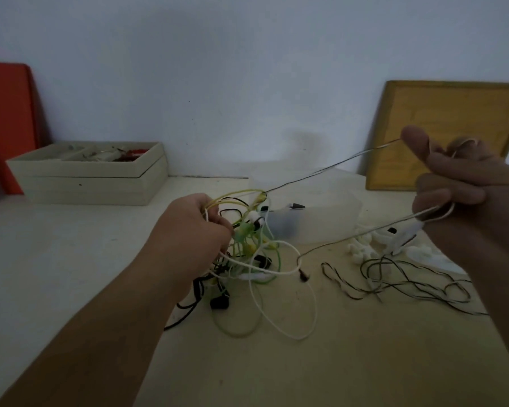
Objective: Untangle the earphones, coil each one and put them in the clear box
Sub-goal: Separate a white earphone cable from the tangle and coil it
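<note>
Left hand point(194, 227): fingers are curled round the earphone tangle point(247, 254), which trails onto the table point(71, 259).
Grey cable point(329, 168): stretched taut from the tangle, its long axis rising rightward.
Right hand point(465, 189): clamped on the cable's far end.
Clear box point(315, 212): set just behind the tangle.

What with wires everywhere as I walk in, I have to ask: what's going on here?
A person is untangling earphones. The left hand grips the tangle of green, white and black cables, while the right hand holds a thin cable drawn taut out of it. The clear box sits behind the tangle; another dark cable lies loose on the table to the right.
</note>
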Available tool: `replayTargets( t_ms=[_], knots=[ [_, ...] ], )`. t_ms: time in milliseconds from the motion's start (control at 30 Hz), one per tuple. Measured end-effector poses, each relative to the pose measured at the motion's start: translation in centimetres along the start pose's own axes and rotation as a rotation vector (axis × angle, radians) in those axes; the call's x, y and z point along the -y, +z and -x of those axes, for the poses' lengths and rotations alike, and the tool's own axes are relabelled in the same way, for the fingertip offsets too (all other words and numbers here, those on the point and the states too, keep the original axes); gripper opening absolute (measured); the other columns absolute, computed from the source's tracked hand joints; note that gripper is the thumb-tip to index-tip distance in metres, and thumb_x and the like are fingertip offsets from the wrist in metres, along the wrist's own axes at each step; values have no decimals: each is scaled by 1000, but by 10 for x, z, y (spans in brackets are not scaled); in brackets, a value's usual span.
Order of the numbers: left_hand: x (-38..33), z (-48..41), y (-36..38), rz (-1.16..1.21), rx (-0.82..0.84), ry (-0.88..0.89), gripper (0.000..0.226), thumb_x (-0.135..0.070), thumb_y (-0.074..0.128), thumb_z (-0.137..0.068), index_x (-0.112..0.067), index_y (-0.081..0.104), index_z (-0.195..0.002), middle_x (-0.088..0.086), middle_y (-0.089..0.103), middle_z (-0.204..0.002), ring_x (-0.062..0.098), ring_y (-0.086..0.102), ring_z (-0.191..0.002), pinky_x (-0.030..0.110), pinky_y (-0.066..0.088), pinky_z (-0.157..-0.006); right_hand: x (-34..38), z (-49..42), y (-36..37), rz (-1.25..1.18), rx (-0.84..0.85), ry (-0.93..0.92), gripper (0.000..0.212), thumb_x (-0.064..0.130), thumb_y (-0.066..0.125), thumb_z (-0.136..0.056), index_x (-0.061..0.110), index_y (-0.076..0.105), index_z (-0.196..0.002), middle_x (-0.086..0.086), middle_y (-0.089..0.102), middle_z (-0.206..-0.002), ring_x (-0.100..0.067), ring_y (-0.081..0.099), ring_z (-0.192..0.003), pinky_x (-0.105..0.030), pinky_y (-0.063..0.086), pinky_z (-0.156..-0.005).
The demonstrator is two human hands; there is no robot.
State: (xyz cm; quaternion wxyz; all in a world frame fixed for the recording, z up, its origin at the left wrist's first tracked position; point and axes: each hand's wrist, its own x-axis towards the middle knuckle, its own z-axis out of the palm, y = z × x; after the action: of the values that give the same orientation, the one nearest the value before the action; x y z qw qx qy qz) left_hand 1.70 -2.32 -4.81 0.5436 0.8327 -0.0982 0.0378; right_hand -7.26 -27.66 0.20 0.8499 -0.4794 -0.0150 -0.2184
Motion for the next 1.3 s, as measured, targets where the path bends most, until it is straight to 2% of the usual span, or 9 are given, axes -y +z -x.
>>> replayTargets(
  t_ms=[200, 367, 433, 567, 733, 833, 967, 1067, 1300],
  knots=[
    [-3, 1, -4, 52, -51, -7, 37, 23, 50, -72, -12, 38, -70, 6, 73, -81, 15, 65, -65, 25, 45, -48, -10, -6, -9, 525, -152, 175, 34, -17, 39, -85, 14, 42, -69, -12, 65, -72, -5, 30, -31, -20, 31, -30],
    [-9, 2, -4, 213, 8, -60, 37, 8, 60, -64, -19, 36, -66, 23, 70, -83, 28, 66, -73, 59, 54, -75, -20, -1, -15, 1310, 92, 315, 18, -6, 65, -77, 7, 55, -84, -10, 67, -66, -22, 42, -44, -34, 42, -46],
    [-14, 5, -5, 217, 43, -59, 33, -8, 65, -55, -23, 37, -62, 23, 57, -77, 28, 60, -72, 52, 53, -68, -25, 1, -13, 1394, 171, 367, 18, -1, 68, -76, 9, 55, -83, -4, 65, -59, -21, 41, -45, -31, 39, -46],
    [-17, 7, -5, 236, 98, -42, 31, -9, 72, -69, -21, 44, -61, 15, 59, -71, 27, 62, -64, 37, 50, -61, -32, 2, -8, 1538, 248, 288, 14, 10, 71, -80, 9, 57, -80, -4, 65, -63, -9, 53, -42, -22, 41, -44],
    [-23, 14, -1, 145, 76, 26, 34, -30, 76, -50, -24, 45, -63, 30, 65, -91, 43, 69, -84, 59, 55, -80, -34, 1, -2, 1923, 251, 140, 34, 28, 77, -75, 30, 62, -105, 8, 57, -107, -8, 55, -90, -20, 42, -75],
    [-20, 13, 2, 92, 87, 74, 35, -17, 82, -64, -17, 47, -69, 23, 67, -87, 40, 68, -82, 53, 57, -75, -33, 9, 8, 1773, 227, -103, 52, 20, 72, -79, 34, 57, -128, 12, 54, -128, -4, 50, -111, -20, 36, -90],
    [-18, 13, 7, 6, 97, 150, 26, -12, 79, -70, -11, 53, -73, 7, 70, -74, 19, 64, -64, 34, 54, -63, -49, 24, 35, 1165, 378, -106, 22, 23, 69, -83, 30, 71, -103, 20, 72, -98, 8, 64, -95, -12, 49, -86],
    [-20, 16, 9, 4, 115, 178, 26, -14, 79, -67, -6, 57, -77, 4, 69, -71, 7, 58, -57, 17, 47, -53, -70, 26, 37, 1132, 362, -136, 16, 20, 77, -81, 27, 73, -95, 17, 73, -86, 3, 68, -84, -11, 52, -77],
    [-18, 17, 10, -35, 139, 246, 23, -12, 79, -68, -12, 57, -72, 11, 69, -74, 26, 65, -68, 35, 55, -63, -75, 23, 36, 1055, 304, -139, 11, 20, 79, -80, 28, 72, -82, 17, 67, -65, 4, 59, -58, -7, 42, -56]
  ],
)
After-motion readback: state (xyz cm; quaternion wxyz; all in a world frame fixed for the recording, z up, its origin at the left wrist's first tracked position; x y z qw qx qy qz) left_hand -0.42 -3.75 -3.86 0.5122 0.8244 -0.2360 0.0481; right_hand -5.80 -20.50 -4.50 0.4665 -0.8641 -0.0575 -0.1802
